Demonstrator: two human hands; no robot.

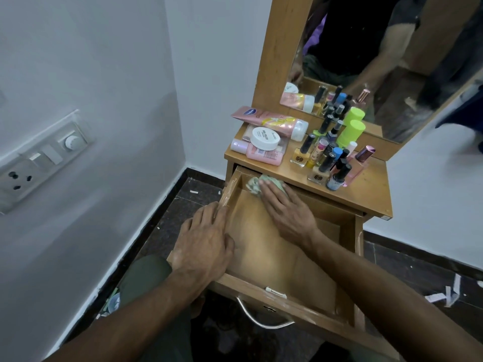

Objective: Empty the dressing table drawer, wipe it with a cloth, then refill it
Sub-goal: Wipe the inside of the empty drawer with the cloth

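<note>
1. Down at the dressing table (366, 194), the drawer (274, 257) stands pulled out, bare inside.
2. Right hand (287, 212) lies flat, fingers spread, pressing a pale green cloth (254, 184) into the drawer's far left corner.
3. Left hand (206, 246) rests open on the drawer's left wall.
4. Bottles, tubes and nail polishes (337, 163) crowd the tabletop below the mirror (392, 61).

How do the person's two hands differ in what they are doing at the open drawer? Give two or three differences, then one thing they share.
The right hand lies inside the drawer, palm down; the left hand sits on the drawer's left side wall. The right hand presses a pale green cloth into the far corner; the left hand holds no cloth. The right hand reaches further back than the left hand. Both are bare and flat.
</note>
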